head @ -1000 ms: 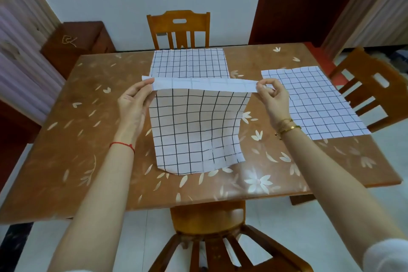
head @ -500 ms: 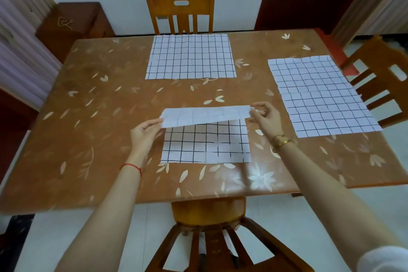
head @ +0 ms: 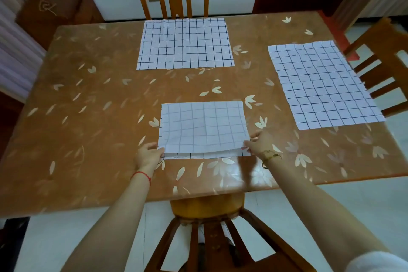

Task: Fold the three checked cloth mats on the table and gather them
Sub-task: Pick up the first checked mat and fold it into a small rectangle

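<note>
Pinching near corners of the folded mat [head: 203, 127]: left hand [head: 148, 157] and right hand [head: 260, 142], one each; it lies doubled at near middle of the surface [head: 88, 117]; far mat [head: 185, 44], right mat [head: 322, 84] flat beyond.

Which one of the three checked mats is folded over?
The near mat: it is doubled over, with its paler back side up. The far mat and the right mat lie spread flat.

Left of the left fingers [head: 154, 148], bare table [head: 88, 128]. Right of the right fingers [head: 255, 138], a strip ends at the side mat [head: 324, 86]; the far mat [head: 185, 44] lies well ahead.
</note>
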